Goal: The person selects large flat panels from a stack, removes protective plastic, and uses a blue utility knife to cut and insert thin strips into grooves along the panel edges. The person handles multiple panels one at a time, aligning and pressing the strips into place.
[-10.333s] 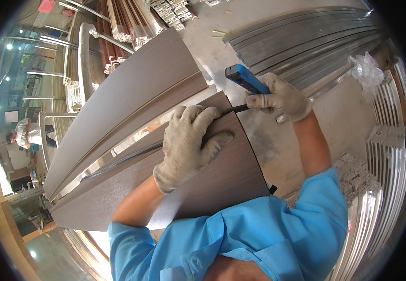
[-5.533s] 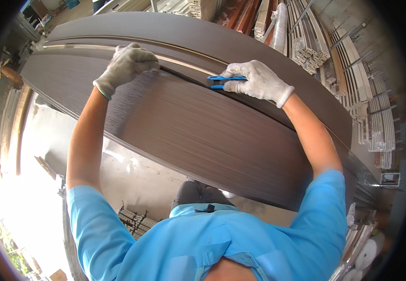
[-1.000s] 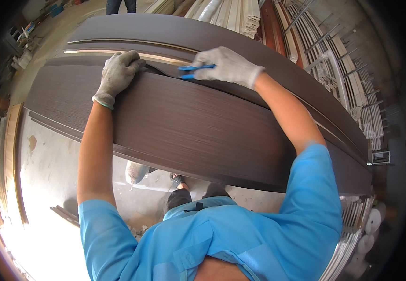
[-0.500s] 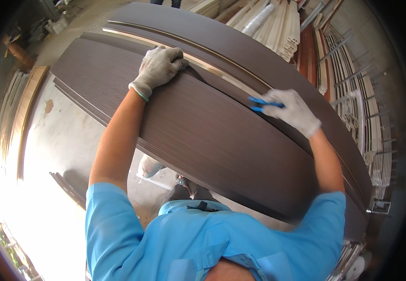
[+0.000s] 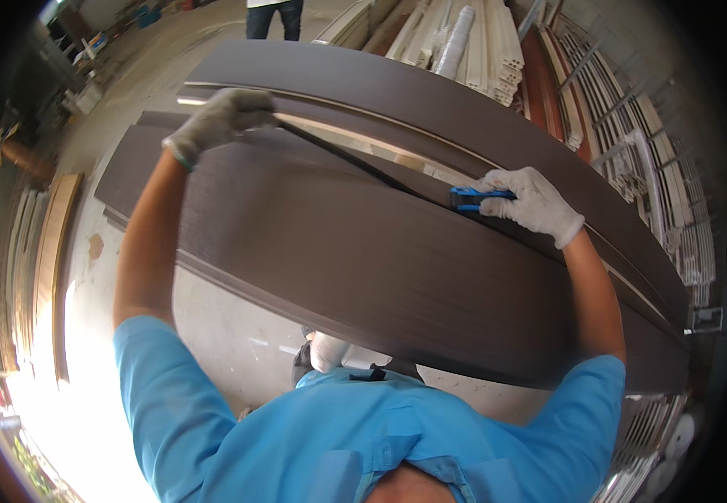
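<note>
My left hand [image 5: 222, 126], in a pale knitted glove, is closed on the end of a thin black strip [image 5: 342, 153] above the far edge of a dark brown wood-grain panel [image 5: 355, 243]. The strip runs taut from my fingers, down and right along that edge, toward my right hand. In my gloved right hand [image 5: 535, 201] is a small blue and black hand tool [image 5: 476, 197], its front end at the strip. What kind of tool it is, and whether it grips the strip, I cannot make out.
Beyond the front panel lies a second dark panel [image 5: 313, 75], with a light gap between them. Long pale profiles [image 5: 485, 50] and a wrapped roll [image 5: 454, 42] are stacked at the back. Racked lengths stand at right, boards [image 5: 53, 260] at left. A person [image 5: 273, 18] stands at the far side.
My left hand has moved left and lifted, drawing the black strip out longer and straighter. My right hand has brought the blue tool to the strip. The person at the back shows more.
</note>
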Demonstrator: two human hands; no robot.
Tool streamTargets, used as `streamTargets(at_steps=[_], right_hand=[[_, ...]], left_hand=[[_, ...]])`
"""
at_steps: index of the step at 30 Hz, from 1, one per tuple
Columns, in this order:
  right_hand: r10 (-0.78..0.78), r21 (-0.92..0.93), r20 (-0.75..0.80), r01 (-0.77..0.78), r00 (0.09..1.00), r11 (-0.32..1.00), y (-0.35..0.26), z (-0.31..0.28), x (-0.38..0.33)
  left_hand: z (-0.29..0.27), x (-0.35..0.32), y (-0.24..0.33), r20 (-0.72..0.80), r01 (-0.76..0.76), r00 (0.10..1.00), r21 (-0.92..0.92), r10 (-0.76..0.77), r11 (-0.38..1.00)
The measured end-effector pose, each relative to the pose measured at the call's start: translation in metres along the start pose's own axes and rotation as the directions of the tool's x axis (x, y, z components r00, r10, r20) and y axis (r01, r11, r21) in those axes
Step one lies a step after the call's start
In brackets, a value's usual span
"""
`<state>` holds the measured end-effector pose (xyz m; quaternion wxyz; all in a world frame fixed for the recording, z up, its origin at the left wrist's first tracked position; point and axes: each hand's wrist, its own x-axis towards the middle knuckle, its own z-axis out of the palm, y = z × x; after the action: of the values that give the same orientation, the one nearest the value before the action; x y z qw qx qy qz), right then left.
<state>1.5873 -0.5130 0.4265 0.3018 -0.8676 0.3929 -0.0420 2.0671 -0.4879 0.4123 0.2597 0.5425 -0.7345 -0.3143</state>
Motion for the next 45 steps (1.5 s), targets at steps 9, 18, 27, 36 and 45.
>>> streamTargets(at_steps=[9, 18, 27, 36, 45], right_hand=[[0.047, -0.080, -0.018, -0.048, 0.999, 0.996, -0.033, 0.010, 0.025], [-0.203, -0.117, -0.014, 0.200, 0.979, 0.973, -0.142, 0.081, 0.226], [-0.088, -0.158, 0.052, 0.095, 0.995, 0.983, -0.129, 0.051, 0.164], [0.384, 0.135, 0.009, -0.382, 0.923, 0.914, -0.090, 0.012, 0.039], [-0.138, -0.022, -0.016, 0.137, 0.990, 0.990, -0.153, 0.072, 0.205]], left_hand=[[-0.047, -0.039, -0.073, -0.286, 0.233, 0.946, 0.273, -0.152, 0.933], [-0.038, -0.029, -0.061, -0.300, 0.265, 0.939, 0.312, -0.171, 0.912], [-0.041, -0.033, -0.071, -0.285, 0.185, 0.954, 0.325, -0.090, 0.928], [-0.040, -0.029, -0.069, -0.270, 0.238, 0.949, 0.261, -0.166, 0.936], [-0.041, -0.031, -0.073, -0.277, 0.133, 0.961, 0.406, -0.017, 0.904]])
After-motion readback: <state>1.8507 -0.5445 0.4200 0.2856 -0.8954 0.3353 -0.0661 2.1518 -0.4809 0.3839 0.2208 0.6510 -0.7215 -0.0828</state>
